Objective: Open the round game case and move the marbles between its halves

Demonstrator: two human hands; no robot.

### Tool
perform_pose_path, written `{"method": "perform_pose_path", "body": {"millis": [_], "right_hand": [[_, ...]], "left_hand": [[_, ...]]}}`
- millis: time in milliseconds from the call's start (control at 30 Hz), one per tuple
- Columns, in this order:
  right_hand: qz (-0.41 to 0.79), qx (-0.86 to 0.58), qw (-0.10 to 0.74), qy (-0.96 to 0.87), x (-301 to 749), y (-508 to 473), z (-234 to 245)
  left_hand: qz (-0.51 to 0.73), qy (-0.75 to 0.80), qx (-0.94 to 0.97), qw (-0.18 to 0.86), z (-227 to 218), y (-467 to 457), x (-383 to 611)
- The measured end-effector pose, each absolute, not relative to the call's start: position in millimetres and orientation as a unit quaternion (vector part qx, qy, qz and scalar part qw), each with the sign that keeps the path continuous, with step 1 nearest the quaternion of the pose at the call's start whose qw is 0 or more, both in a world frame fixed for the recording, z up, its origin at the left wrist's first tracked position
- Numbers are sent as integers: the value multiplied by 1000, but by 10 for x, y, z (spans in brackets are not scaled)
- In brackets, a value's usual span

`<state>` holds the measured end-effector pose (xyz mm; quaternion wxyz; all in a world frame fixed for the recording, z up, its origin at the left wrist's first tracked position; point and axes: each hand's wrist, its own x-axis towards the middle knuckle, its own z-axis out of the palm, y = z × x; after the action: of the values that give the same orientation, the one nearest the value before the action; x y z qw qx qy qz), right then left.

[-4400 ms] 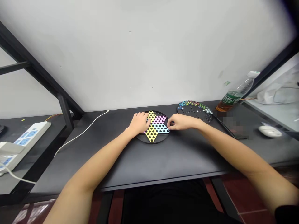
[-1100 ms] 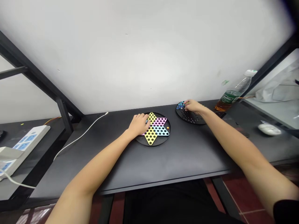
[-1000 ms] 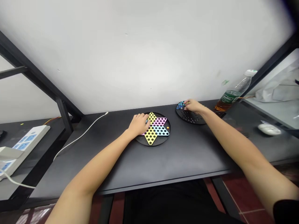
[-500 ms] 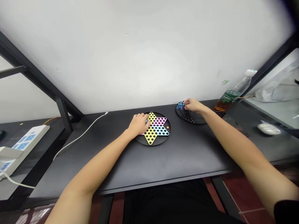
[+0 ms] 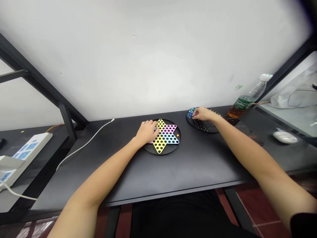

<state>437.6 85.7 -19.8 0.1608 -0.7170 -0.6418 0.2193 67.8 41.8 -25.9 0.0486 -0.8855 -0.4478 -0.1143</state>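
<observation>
A Chinese checkers board (image 5: 159,145) lies on the desk, with a yellow, pink and light blue star full of holes inside a round black rim. My left hand (image 5: 148,131) rests flat on its left side, covering some holes, with the thumb apart from the fingers. To the right and farther back is a second round black tray (image 5: 198,127) with small pits. Blue glass marbles (image 5: 190,113) cluster at its left edge. Over that tray, my right hand (image 5: 203,113) has thumb and fingertips pinched together beside the marbles; what is between them is too small to make out.
A drink bottle (image 5: 244,102) with a green label stands behind my right forearm. Farther right is a white mouse (image 5: 284,137). A white cable (image 5: 85,143) crosses the desk's left part near a power strip (image 5: 26,155). The white wall (image 5: 148,66) rises behind the desk (image 5: 173,175).
My right hand has shifted slightly left and down over the tray, its fingertips now pinched by the blue marbles. Green marbles at the tray's right show now. My left hand has stayed put.
</observation>
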Motion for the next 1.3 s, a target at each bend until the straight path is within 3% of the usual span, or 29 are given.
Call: {"method": "perform_pose_path", "body": {"millis": [100, 467, 633, 800, 1000, 1100, 1200, 1300], "right_hand": [[196, -727, 116, -648, 4346, 848, -177], [229, -652, 138, -709, 4032, 562, 292], [224, -548, 52, -804, 3446, 124, 395], [143, -566, -33, -811, 3070, -58, 159], [175, -562, 26, -808, 3271, 162, 144], [152, -626, 75, -761, 3686, 416, 123], [96, -710, 68, -695, 4134, 635, 15], [129, -729, 58, -669, 4401, 741, -102]], "left_hand": [[-116, -447, -886, 50, -265, 419, 678], [-118, -451, -883, 47, -254, 415, 679], [-113, -449, -885, 52, -265, 422, 679], [-114, -444, -887, 53, -252, 416, 675], [-118, -445, -886, 51, -254, 412, 667], [-122, -443, -887, 48, -267, 419, 665], [-125, -442, -887, 51, -270, 421, 664], [-123, -440, -888, 55, -256, 417, 665]]}}
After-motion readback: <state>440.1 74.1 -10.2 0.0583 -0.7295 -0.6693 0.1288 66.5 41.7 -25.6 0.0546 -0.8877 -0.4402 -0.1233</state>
